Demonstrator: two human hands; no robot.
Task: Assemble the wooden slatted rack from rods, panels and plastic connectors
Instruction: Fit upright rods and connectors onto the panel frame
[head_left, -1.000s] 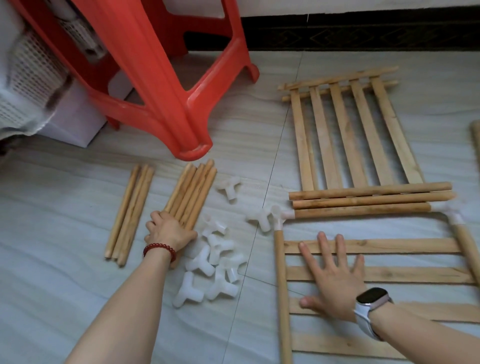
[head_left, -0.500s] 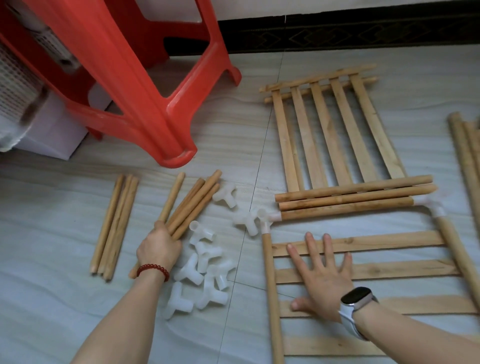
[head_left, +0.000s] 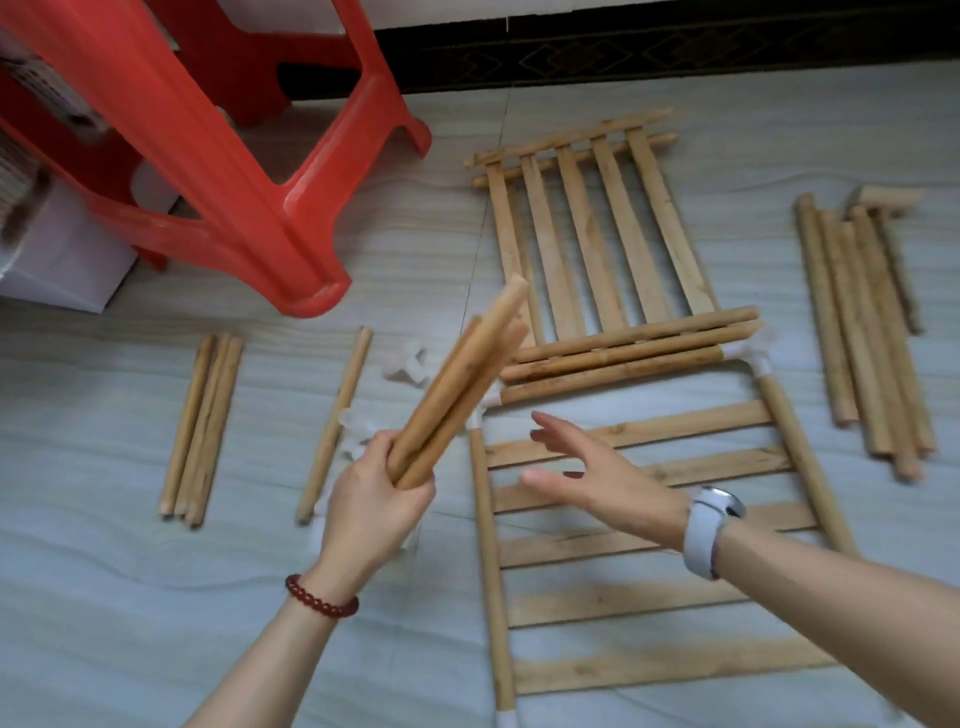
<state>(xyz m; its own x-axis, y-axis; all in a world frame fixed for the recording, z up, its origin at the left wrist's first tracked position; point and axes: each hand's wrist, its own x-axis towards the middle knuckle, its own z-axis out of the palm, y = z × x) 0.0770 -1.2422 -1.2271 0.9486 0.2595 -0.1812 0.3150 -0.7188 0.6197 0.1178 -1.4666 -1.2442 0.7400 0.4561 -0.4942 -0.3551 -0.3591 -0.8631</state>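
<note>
Several short rods (head_left: 457, 384) are being gripped at their near ends by the left hand (head_left: 376, 499), their long axis slanting up and away to the right, above the floor (head_left: 104, 597). The right hand (head_left: 597, 475) is hovering unclenched, fingers spread, holding nothing, just right of the bundle. It is lying nearer the half-framed slatted panel (head_left: 649, 519), which is resting flat beneath it.

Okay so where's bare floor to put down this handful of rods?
Bare floor lies between the three rods and the single rod. More lies near you, left of the left hand holding the bundle. It is crowded around the white connectors, the frame and the far panel.
</note>
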